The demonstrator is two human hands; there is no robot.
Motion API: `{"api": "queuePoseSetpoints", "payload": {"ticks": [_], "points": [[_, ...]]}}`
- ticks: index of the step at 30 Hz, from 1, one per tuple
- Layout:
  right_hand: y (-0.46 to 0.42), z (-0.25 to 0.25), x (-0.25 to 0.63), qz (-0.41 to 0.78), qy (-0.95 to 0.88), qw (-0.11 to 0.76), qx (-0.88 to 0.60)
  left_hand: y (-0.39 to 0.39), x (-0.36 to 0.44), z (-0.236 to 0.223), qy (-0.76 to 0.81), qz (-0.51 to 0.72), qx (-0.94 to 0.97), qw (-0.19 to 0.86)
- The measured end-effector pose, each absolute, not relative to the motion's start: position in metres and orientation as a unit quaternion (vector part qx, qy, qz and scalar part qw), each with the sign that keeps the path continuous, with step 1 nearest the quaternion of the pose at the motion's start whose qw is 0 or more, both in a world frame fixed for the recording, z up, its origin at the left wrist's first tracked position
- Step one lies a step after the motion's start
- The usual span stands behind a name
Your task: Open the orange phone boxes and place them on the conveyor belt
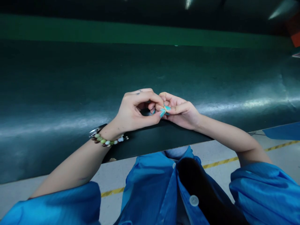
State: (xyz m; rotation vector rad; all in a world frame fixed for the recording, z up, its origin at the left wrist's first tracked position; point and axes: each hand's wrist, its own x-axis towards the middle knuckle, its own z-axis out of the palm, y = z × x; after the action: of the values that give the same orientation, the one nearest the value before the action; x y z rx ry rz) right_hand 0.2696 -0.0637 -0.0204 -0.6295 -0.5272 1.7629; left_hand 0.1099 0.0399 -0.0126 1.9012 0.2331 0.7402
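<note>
My left hand [134, 109] and my right hand [179, 111] meet over the near edge of a dark green belt [93, 81]. Both have their fingers curled inward, and the fingertips with turquoise nails press together between the hands. Whatever sits between the fingertips is too small or too hidden to make out. A beaded bracelet [106, 140] of green, white and brown beads circles my left wrist. Both forearms are bare, with blue sleeves [264, 190] pushed up past the elbows.
The glossy dark green belt runs across the whole width, with a brighter green strip [140, 32] along its far side. Below its near edge lies a grey floor with a yellow line [220, 162]. A red-orange object [295, 34] shows at the far right.
</note>
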Motion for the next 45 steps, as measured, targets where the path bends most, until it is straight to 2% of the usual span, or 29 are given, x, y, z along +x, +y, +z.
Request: {"api": "queuePoseSetpoints", "payload": {"ticks": [45], "points": [[-0.0641,-0.0187,0.2718,0.759,-0.216,0.558,-0.255,0.0402,0.1108,-0.0128,0.105,0.304,0.777,0.541]]}}
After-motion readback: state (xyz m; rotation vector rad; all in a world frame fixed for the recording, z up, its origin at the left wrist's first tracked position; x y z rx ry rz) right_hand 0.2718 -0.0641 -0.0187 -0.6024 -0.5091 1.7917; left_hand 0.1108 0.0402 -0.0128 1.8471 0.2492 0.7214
